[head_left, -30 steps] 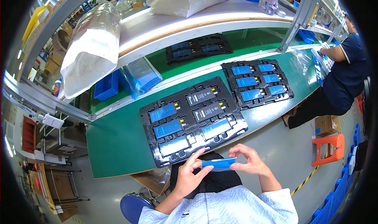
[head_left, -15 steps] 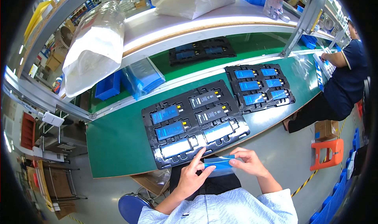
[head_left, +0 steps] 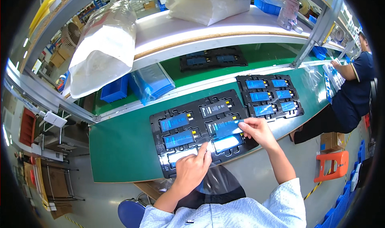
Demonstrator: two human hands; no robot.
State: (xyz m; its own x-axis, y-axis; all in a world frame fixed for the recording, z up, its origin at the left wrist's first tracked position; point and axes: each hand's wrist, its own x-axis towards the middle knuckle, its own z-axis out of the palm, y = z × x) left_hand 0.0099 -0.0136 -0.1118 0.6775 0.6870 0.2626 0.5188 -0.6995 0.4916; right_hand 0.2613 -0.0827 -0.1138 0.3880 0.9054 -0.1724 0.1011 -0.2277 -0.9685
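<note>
Between the thumb and fingers of my right hand [head_left: 258, 132] is a thin blue film [head_left: 229, 128]. It lies over the middle right battery pack of the near black tray [head_left: 155, 122]. My left hand [head_left: 191, 166] is at the front edge of that tray, index finger stretched forward, the other fingers curled. A clear film [head_left: 219, 184] hangs beside it above my lap, apparently pinched in that hand; the grip is partly hidden. Blue-faced battery packs [head_left: 175, 122] sit in the tray's pockets. One dark-faced battery pack [head_left: 214, 108] is at the far right of the tray.
A second black tray [head_left: 270, 95] with blue battery packs stands to the right. Beyond are a blue bin [head_left: 114, 89], a stack of blue sheets in plastic [head_left: 150, 83] and a shelf [head_left: 216, 35] overhead. A co-worker [head_left: 353, 79] stands at right, near an orange stool [head_left: 332, 166].
My right hand has moved forward over the tray with the blue film, away from my left hand. The clear film is now apart from the blue one. The left hand has turned slightly.
</note>
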